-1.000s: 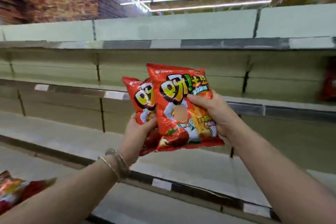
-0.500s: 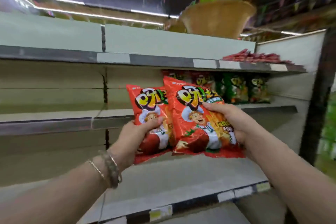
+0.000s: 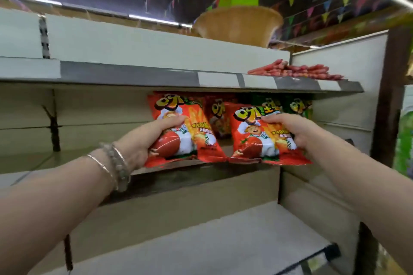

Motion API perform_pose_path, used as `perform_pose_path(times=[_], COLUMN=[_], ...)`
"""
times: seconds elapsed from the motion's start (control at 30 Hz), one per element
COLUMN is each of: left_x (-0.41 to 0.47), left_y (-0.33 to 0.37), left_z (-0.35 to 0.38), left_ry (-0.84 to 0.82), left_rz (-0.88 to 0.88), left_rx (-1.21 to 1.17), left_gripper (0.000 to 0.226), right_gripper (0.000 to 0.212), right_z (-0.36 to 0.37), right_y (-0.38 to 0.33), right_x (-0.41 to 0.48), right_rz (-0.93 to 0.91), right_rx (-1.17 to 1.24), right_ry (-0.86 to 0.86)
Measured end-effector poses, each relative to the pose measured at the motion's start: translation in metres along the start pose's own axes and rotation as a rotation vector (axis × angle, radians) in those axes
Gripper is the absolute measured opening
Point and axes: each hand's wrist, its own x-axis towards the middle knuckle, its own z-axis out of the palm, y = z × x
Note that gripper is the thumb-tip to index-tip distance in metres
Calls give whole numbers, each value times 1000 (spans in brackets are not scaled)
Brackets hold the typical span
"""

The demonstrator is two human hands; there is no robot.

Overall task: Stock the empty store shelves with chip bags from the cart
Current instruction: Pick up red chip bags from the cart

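Parting from their earlier overlap, left chip bag [image 3: 185,131], gripped by left hand [image 3: 154,138], and right chip bag [image 3: 257,138], gripped by right hand [image 3: 288,129], reached the front edge of the middle shelf [image 3: 169,169]; placement likely next.

Thin silver bangles [image 3: 101,165], beaded bracelet [image 3: 120,167] by the left hand [image 3: 154,138].

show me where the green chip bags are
In the head view, the green chip bags stand at the right end of the middle shelf, behind the red chip bag in the right hand, under the red sausage sticks.
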Motion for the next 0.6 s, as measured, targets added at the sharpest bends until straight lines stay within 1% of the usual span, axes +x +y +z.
perform_pose_path(times=[0.1,0.17,0.23,0.3,0.37,0.43,0.47,0.53,0.6], left_x=[26,41,54,62,71,80,85,93,101], left_y=[2,1,-2,-5,-7,-8,-9,-11,-14], left_z=[-4,-2,1,8,14,20,24,31,42], left_ry=[9,8,-7,-34,-60,-45,-25,13,18], left_rz=[-11,-20,-27,-36,-20,2,10,15,18], left_rx=[12,18,10,22,49,63,60,56,61], left_gripper=[18,20,20,20,31,36,37,40,43], right_gripper=[17,18,15,12,18,33,39,43,52], right_z=[9,16,26,36,43,45,44,42,40], right_y=[-1,0,2,6,9,12,13,15,18], right_x=[43,71,96,117,135,152,159,172,181], right_rz=[-5,-21,-29,-81,-160,-200,-206,-183,-156], right_rx=[-25,5,64,104,116,141,161,175,142], right_ry=[33,24,-25,-111,-174,-192,-203,-236,-292])
